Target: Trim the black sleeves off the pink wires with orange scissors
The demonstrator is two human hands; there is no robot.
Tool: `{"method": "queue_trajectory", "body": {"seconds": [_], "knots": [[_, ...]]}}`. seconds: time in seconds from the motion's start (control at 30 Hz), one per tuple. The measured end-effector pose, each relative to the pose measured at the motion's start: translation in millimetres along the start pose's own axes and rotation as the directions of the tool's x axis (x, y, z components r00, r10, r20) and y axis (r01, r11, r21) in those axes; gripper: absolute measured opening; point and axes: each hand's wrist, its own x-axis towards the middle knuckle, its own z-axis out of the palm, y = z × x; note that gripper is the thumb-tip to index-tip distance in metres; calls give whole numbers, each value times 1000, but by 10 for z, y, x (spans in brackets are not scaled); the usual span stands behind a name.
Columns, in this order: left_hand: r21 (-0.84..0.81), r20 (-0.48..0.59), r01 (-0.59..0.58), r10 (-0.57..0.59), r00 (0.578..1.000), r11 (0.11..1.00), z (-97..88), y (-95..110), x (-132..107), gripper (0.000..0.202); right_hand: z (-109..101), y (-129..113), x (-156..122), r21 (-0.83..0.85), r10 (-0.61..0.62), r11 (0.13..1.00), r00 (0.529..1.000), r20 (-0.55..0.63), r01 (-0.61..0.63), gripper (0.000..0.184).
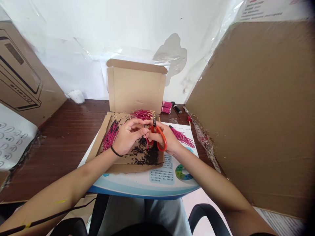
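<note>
Scissors [159, 139] clenched in my right hand [167, 137], left hand [128, 136] pinching a pink wire [147, 143] — black clippings [148, 154] heaped in the cardboard tray [123, 168], many wires [110, 135] remaining.

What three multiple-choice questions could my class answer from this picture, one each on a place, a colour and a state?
1. Where do most of the black snipped bits lie?
A. Inside the cardboard box
B. On the chair
C. On the wall

2. What colour are the handles of the scissors in the right hand?
A. Blue
B. Orange-red
C. Green

3. How does the box's lid stand?
A. Taped shut
B. Flat on the floor
C. Upright and open

Answers:
1. A, the bits heap on the box's base.
2. B, the finger loops show orange-red.
3. C, the lid rises behind the base.
</note>
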Motion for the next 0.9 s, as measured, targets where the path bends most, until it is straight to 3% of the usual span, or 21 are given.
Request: {"method": "queue_trajectory", "body": {"seconds": [0.5, 0.9], "knots": [[105, 13, -40, 39, 999, 994, -30, -24, -4, 25, 15, -27, -5, 33, 16, 999, 1000, -7, -16, 49], [92, 3, -26, 26, 1000, 995, -32, -28, 1, 26, 15, -35, -2, 39, 4, 999, 999, -38, -2, 54]]}}
